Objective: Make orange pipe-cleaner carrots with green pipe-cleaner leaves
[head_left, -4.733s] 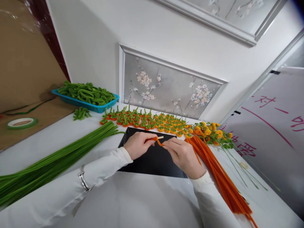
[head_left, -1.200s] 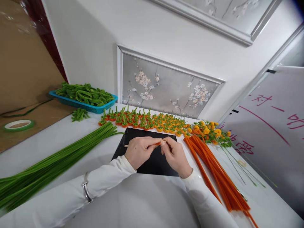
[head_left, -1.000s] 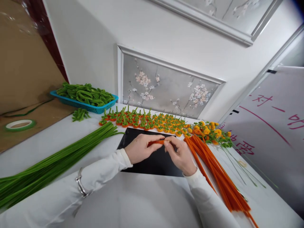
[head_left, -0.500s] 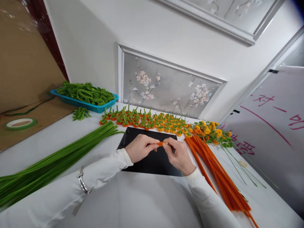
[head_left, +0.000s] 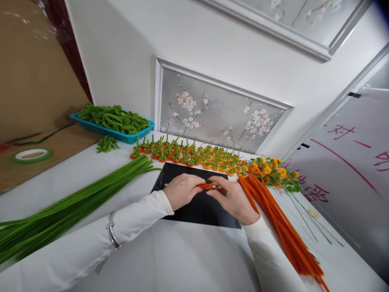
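Over the black mat [head_left: 197,215], my left hand [head_left: 183,191] pinches a thin wooden stick wrapped in an orange pipe cleaner [head_left: 206,186]. The stick's pale tip points right, and its other end shows behind the hand. My right hand [head_left: 233,198] is around that right tip, thumb and forefinger apart above and below it; whether another finger touches it is hard to see. Beside my right forearm lies a bundle of long orange pipe cleaners [head_left: 276,223]. Behind the mat stand rows of small orange and yellow pipe-cleaner pieces with green tops [head_left: 176,153].
Long green pipe cleaners [head_left: 91,198] lie at left. A blue basket [head_left: 121,136] holds bent green pieces, with a small green pile [head_left: 107,144] before it. Green tape [head_left: 33,155] sits on cardboard. Yellow flowers [head_left: 267,168] with thin stems lie right, near a whiteboard [head_left: 349,162].
My right thumb and forefinger have parted from the orange coil, and the stick's tip now shows. My left hand keeps its hold. The view has shifted slightly.
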The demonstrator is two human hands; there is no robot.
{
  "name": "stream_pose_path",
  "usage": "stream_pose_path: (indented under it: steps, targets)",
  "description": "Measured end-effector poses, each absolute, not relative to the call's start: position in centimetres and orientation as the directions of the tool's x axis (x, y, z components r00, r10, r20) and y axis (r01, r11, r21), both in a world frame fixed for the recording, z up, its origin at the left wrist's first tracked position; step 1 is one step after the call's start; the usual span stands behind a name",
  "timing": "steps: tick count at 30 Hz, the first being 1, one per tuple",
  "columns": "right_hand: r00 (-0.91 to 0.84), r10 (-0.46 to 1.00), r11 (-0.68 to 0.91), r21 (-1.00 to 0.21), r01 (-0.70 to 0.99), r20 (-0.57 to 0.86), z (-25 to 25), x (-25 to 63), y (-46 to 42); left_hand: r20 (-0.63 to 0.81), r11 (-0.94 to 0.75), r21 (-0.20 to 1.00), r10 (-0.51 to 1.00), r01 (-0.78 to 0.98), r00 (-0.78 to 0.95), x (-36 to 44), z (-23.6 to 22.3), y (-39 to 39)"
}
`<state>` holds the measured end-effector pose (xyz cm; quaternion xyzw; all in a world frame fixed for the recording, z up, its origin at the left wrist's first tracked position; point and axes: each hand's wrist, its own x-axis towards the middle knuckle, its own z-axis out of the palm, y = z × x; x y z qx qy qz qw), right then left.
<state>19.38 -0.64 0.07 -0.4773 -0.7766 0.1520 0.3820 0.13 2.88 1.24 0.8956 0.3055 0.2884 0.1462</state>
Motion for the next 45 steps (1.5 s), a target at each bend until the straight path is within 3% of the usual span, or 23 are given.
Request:
stream_pose_path:
  steps: [3,9,12,22,27,31,38,41,45]
  targets:
    - [-0.294,0.826,0.534,-0.5,0.682,0.481,0.3,18.5,-0.9,0.369,-0.736,0.459,0.667,0.497,0.647,-0.1,1.8,2.9]
    - [-0.244,0.809,0.53,-0.484,0.696,0.536,0.0,19.5,-0.8,0.238,-0.7,0.563,0.646,0.439,0.725,-1.9,4.2,4.3]
    - [-0.239,0.801,0.525,-0.451,0.722,0.549,-0.2,19.9,-0.8,0.182,-0.695,0.512,0.662,0.505,0.727,-2.3,4.7,4.6]
    - [-0.331,0.824,0.523,-0.392,0.757,0.46,0.4,18.9,-1.4,0.348,-0.81,0.393,0.569,0.435,0.745,-1.3,2.8,4.0]
    - [-0.271,0.796,0.52,-0.381,0.764,0.542,-0.1,19.5,-1.0,0.292,-0.789,0.407,0.59,0.46,0.753,-1.8,3.7,4.4]
    - [-0.269,0.785,0.512,-0.338,0.79,0.558,-0.3,19.8,-0.8,0.212,-0.771,0.328,0.623,0.545,0.753,-2.1,4.9,4.3]
    - [-0.293,0.816,0.492,-0.331,0.805,0.498,0.2,18.9,-1.2,0.309,-0.814,0.24,0.58,0.529,0.754,-1.7,3.6,4.2]
    - [-0.301,0.818,0.498,-0.341,0.797,0.49,0.2,18.7,-1.2,0.339,-0.821,0.261,0.57,0.508,0.748,-1.5,3.0,4.3]
    - [-0.253,0.768,0.517,-0.336,0.787,0.588,-0.1,19.3,-0.9,0.306,-0.794,0.398,0.588,0.46,0.749,-1.7,3.7,4.5]
